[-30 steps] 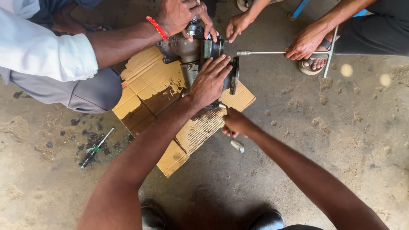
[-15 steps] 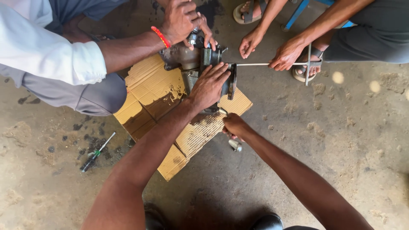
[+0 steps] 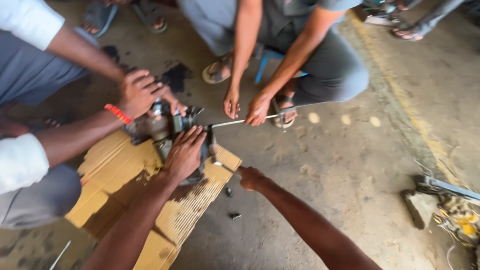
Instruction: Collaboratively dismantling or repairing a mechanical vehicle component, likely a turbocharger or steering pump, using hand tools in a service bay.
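Item: greasy metal engine part (image 3: 167, 127), resting on a cardboard sheet (image 3: 117, 172) on the concrete floor. Left hand (image 3: 185, 152) spread flat, palm pressing its near side; right hand (image 3: 250, 177) curled shut, just right of it, contents not discernible. Risk, judged: a co-worker's long rod (image 3: 237, 121) is levering at the part; a slip could jab fingers or shift the part off the cardboard.

Two bare forearms, no sleeves in view, left hand (image 3: 184, 152) and right hand (image 3: 250, 177) seemingly ungloved, no wristbands
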